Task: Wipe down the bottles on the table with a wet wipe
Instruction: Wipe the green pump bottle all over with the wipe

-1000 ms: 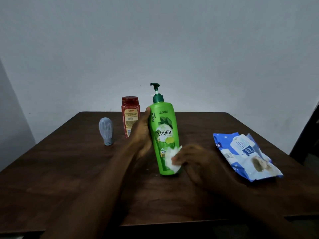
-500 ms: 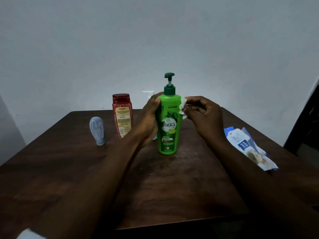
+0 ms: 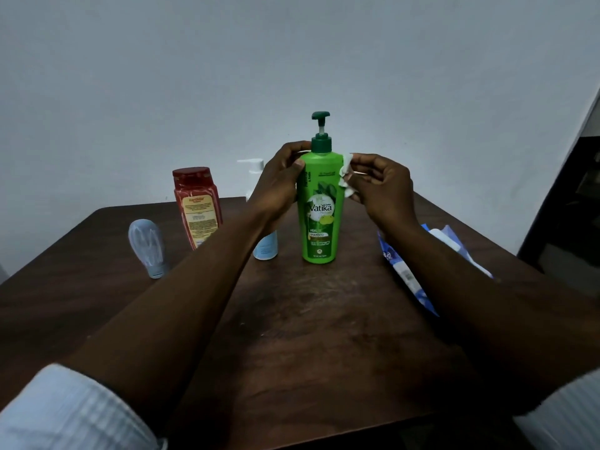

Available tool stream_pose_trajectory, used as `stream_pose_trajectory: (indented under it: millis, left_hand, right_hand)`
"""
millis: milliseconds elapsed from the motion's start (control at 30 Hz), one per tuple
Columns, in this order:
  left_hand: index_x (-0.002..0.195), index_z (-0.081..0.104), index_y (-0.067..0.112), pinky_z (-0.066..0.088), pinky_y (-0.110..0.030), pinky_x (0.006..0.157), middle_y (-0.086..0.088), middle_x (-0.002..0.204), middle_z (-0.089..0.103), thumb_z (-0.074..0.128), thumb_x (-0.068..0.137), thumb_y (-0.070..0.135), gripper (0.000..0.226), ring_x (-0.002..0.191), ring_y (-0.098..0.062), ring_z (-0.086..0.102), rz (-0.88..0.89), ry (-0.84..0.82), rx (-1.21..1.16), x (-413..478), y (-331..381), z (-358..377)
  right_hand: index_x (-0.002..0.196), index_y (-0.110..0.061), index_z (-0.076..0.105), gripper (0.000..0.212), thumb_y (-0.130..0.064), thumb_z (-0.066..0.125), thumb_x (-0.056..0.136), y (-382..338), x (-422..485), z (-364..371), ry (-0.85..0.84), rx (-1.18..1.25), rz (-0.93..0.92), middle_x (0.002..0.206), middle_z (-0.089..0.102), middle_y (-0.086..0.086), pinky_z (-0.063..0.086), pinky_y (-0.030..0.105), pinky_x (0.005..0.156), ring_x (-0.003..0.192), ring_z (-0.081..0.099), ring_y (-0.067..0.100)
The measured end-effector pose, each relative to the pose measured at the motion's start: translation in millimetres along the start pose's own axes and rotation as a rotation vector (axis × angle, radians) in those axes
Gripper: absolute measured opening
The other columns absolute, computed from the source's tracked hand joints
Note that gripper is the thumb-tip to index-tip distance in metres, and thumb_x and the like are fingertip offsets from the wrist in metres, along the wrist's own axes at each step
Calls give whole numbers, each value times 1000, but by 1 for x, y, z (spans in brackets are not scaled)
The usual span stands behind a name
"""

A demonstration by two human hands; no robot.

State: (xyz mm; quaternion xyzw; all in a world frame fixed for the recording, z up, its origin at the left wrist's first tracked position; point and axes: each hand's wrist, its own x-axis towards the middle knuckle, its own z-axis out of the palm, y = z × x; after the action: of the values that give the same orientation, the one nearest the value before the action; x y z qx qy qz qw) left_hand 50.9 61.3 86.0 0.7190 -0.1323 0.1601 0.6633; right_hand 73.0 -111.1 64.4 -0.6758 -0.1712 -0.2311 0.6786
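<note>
A green Vatika shampoo pump bottle [image 3: 320, 209] with a dark green pump stands upright on the table [image 3: 324, 319]. The left hand [image 3: 280, 183] curls its fingers around the bottle's shoulder. The right hand [image 3: 380, 186] pinches a crumpled white wet wipe [image 3: 346, 173] against the opposite shoulder.

Dark wooden table [image 3: 324, 336] before a pale wall [image 3: 292, 60].
</note>
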Motion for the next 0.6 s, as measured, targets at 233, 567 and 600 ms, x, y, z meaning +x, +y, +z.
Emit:
stream_pose_trajectory:
  millis: [233,567,600]
  left_hand:
    - [129,54,15,54,-37,88,1,116,63,36,104,5,33,100,-11,62,5,55,-27,16,-5,4]
    - [122,57,22,54,-42,93,6,113,63,37,103,7,31,98,-8,62,-6,83,-18,25,-8,4]
    - [122,57,23,54,-42,92,6,114,63,37,103,7,31,98,-8,62,-6,82,-18,25,-8,4]
  right_hand:
    - [99,-23,70,23,-4,73,85,6,17,6,-15,11,39,94,75,-3,58,25,66,91,73,13]
    - [99,-25,69,24,-5,73,85,12,26,10,-19,20,57,97,75,-2,60,28,69,94,73,15]
    - [97,-27,69,25,-5,73,85,13,27,9,-22,21,58,97,75,-3,61,30,71,95,73,16]
